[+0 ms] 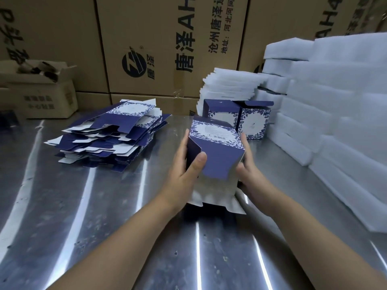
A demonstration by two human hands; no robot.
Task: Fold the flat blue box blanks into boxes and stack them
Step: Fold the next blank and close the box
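Both forearms reached forward over the metal counter [83, 206], meeting on a half-folded box [217, 155] held between the hands just above it, near the middle. The left hand [184, 170] gripped the box from its left side: the thumb lay across the plain blue front panel and the fingers wrapped up along the dark side wall. The right hand [251, 174] was not clenched. Its fingers ran straight up against the box's right wall, pressing it, with the thumb angled in toward the lower edge. The box tilted away from the person, its patterned face uppermost and its white bottom flaps hanging open toward the counter.

To the left lay a loose pile of flat blanks [109, 141]. Just behind the held box stood two finished boxes [254, 122], side by side. White foam sheets [335, 122] were stacked along the right, and brown cartons [157, 49] lined the back.
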